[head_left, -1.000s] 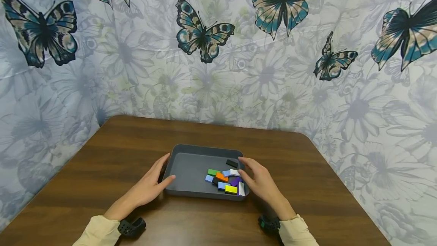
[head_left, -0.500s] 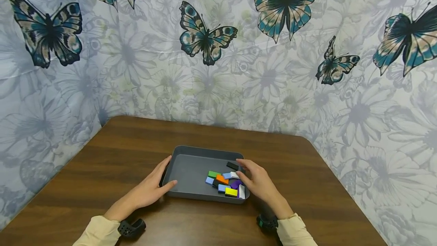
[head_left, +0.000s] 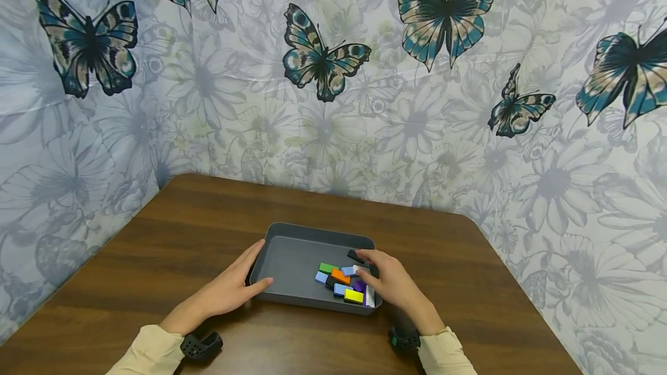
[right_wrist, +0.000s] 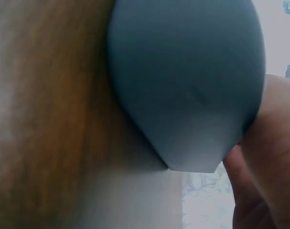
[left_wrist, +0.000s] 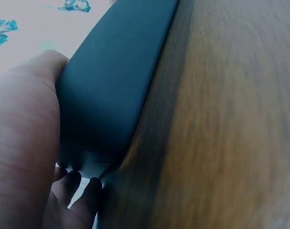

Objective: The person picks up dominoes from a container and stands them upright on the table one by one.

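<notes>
Black block (head_left: pixel 354 256) just by the right hand (head_left: pixel 394 280), its fingers bent with a gap to the thumb, any hold impossible to tell. Left hand (head_left: pixel 229 288) grips the tray (head_left: pixel 292 262) at its left end; steadiness there should stop skidding on the table (head_left: pixel 208 207) while light fingertips work among blocks (head_left: pixel 341 276) crowding the right end.

Head pic bright, R-wrist pic blurry
</notes>
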Demonstrator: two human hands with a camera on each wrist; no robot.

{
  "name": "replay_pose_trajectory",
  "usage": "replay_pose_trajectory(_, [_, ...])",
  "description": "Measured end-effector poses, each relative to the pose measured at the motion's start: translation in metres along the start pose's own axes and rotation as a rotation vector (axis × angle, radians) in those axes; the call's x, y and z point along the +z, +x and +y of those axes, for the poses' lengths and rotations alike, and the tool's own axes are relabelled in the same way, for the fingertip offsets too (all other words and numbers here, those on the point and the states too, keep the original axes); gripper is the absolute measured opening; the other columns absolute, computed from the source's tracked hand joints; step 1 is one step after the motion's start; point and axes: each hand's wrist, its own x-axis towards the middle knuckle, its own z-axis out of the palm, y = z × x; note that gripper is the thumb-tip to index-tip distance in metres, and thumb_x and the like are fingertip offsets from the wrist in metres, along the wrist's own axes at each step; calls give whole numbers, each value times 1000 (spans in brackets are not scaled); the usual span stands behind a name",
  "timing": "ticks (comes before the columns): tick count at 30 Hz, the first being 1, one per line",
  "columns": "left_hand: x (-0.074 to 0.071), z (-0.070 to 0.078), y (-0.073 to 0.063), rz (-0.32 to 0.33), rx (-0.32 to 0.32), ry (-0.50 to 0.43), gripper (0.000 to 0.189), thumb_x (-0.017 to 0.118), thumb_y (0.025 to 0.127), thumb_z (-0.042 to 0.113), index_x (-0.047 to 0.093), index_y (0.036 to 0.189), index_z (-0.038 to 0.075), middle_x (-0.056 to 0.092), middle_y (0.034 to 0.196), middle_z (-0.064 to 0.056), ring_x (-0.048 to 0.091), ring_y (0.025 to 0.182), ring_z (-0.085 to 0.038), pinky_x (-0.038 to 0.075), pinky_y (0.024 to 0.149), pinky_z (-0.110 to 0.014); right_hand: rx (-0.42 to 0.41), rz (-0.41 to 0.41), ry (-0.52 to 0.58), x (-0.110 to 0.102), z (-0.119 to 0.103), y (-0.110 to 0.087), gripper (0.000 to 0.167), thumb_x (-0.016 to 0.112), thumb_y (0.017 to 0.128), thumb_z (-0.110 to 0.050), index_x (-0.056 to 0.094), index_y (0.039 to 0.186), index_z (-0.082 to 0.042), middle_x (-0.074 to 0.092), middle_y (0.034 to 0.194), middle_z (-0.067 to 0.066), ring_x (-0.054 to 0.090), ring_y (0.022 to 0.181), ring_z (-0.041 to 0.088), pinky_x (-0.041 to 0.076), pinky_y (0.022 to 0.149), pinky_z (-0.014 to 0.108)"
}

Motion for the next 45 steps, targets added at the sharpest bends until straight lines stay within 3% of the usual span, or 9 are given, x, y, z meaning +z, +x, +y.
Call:
replay_pose_trajectory(13, [-1,-2,-2,6,11,29,92,61,103,50,11,166,5,12,171,-21,20,155,-46,29,115,-69,3,-124,-126,1,-10,10,34,75,96,-20,71,127,-6,72,125,7,68,114,26,55,98,47])
replay_pose_trajectory(24, [0,-5,-2,3,15,29,93,60,102,52,11,166,4,11,171,-22,19,155,-46,29,115,-69,7,-141,-167,4,-15,13,32,76,96,-17,72,124,-4,73,122,10,67,115,30,54,99,50])
replay_pose_trajectory(37, [2,-8,1,-19,15,21,91,60,104,47,10,166,4,9,172,-21,17,155,-46,28,115,-69,13,-103,-190,8,-14,11,26,78,93,-12,76,118,-6,75,116,8,67,110,28,56,96,48])
replay_pose_trajectory(45, [0,-6,3,-45,-3,24,91,57,104,50,8,166,6,9,171,-22,17,155,-46,27,116,-68,15,-22,-160,9,-12,6,27,79,93,-16,77,119,-9,75,116,5,69,111,26,56,96,48])
